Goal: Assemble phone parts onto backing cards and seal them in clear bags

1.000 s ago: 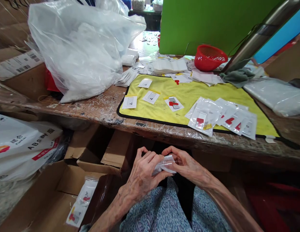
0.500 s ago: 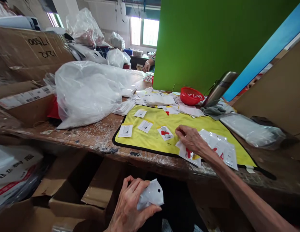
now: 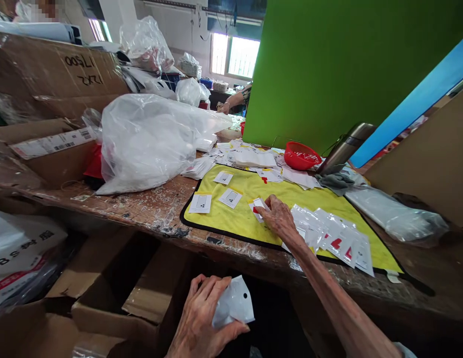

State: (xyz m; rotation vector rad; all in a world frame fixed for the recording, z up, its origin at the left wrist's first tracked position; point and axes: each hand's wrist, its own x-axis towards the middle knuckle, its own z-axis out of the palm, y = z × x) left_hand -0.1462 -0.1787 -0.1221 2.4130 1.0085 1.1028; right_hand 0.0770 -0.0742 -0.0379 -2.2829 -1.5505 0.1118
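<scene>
Below the table edge, my left hand [image 3: 207,315] is closed around a small whitish plastic bag [image 3: 236,301] with a round hole near its corner. My right hand [image 3: 278,216] reaches over the yellow cloth [image 3: 238,219], its thumb and fingers closed on a white card [image 3: 253,215] with a red tab on it. The fingers cover part of that card. To its left lie a printed card [image 3: 200,203], another card [image 3: 230,197] and a smaller-looking card [image 3: 223,177] farther back. Right of the hand, filled clear bags [image 3: 337,238] with red tabs overlap, partly behind my forearm.
Behind the cloth are piled papers [image 3: 253,158], a red basket [image 3: 301,155] and a steel flask [image 3: 346,146]. A large plastic bag [image 3: 145,144] stands left. Open cardboard boxes [image 3: 115,313] sit below the table. A green panel [image 3: 328,69] rises behind; another person's hand [image 3: 224,108] shows beyond.
My right hand has moved left from the bag pile to the card with the red tab. The left hand keeps its hold on the bag. The view has shifted slightly.
</scene>
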